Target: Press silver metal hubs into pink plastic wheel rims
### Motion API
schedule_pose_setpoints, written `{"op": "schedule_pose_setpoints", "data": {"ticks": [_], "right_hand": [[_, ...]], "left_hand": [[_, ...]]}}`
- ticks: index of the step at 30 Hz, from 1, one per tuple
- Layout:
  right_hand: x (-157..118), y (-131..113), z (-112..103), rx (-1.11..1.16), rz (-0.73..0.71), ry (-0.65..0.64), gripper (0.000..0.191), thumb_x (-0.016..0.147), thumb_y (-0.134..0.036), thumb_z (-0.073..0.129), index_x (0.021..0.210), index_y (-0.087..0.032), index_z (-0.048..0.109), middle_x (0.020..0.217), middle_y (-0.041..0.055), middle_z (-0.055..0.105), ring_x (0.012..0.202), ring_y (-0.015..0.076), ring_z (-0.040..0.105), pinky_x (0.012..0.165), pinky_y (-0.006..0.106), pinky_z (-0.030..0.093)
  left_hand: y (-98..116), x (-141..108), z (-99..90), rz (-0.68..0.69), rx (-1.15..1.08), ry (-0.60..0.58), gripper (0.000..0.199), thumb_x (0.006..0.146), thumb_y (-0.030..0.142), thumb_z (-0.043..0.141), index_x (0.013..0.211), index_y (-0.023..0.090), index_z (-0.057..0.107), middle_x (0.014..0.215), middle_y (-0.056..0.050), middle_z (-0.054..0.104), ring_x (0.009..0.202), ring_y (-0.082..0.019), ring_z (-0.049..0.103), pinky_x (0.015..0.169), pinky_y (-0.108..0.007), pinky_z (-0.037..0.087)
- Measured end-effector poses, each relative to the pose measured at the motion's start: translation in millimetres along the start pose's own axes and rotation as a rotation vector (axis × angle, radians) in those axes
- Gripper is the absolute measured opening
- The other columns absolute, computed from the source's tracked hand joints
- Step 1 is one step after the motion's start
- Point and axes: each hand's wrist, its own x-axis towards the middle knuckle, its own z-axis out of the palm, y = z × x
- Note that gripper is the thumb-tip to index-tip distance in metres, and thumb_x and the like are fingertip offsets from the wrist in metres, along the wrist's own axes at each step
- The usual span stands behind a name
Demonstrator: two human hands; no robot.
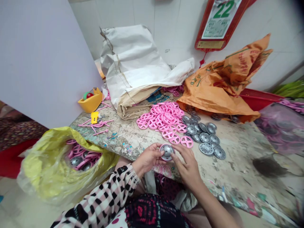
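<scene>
The person's left hand [149, 159] is gripping a pink-rimmed grey disc [167, 152] just in front of the pink wheel pile [165, 117], which is lying on the counter [239, 158]. The left fingers are closing on the disc's near side, the thumb resting against its face. The right hand [188, 166] is holding the opposite edge, its thumb and forefinger pinching the rim. The disc is facing up toward the person, above the counter's front edge.

Right of the pink pile, and touching it, loose grey discs [205, 137] are spreading over the counter. Behind the pile a white sack [140, 60] is slumping, its folded mouth opening toward the pile. Behind and to the right of the pile, an orange bag [220, 85] is leaning over more grey discs. Left of the pile, pink rods [102, 124] are lying scattered around a small yellow piece [94, 117], with a yellow holder [93, 100] standing beyond them. In front and to the left of the pile, a yellow bag [40, 167] is gaping open, holding pink and grey wheels [82, 156].
</scene>
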Motion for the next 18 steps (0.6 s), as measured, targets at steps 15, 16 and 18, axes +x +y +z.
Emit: {"op": "schedule_pose_setpoints", "data": {"ticks": [15, 16, 18], "right_hand": [[-10, 13, 20, 0.585, 0.551, -0.093, 0.036, 0.067, -0.042, 0.069, 0.092, -0.018, 0.059, 0.075, 0.0009, 0.063, 0.067, 0.0161, 0.054, 0.065, 0.028, 0.044], [-12, 16, 19, 0.580, 0.548, -0.113, 0.037, 0.068, -0.043, 0.069, 0.093, -0.018, 0.058, 0.075, 0.0006, 0.062, 0.067, 0.0159, 0.054, 0.064, 0.028, 0.044], [-20, 18, 14, 0.521, 0.517, -0.187, 0.034, 0.072, -0.042, 0.065, 0.095, -0.018, 0.059, 0.079, 0.0016, 0.063, 0.071, 0.0168, 0.056, 0.067, 0.028, 0.044]], "left_hand": [[-24, -10, 6.5, 0.297, 0.750, 0.066, 0.032, 0.063, 0.009, 0.066, 0.091, 0.020, 0.053, 0.071, 0.004, 0.054, 0.068, -0.012, 0.050, 0.061, -0.020, 0.037], [-22, -12, 6.2, 0.315, 0.837, 0.061, 0.031, 0.064, 0.010, 0.065, 0.091, 0.020, 0.054, 0.071, 0.004, 0.055, 0.069, -0.013, 0.050, 0.062, -0.020, 0.036], [-16, -15, 4.0, 0.287, 0.944, -0.014, 0.033, 0.064, 0.011, 0.066, 0.094, 0.020, 0.055, 0.071, 0.003, 0.056, 0.069, -0.013, 0.050, 0.061, -0.020, 0.036]]}}
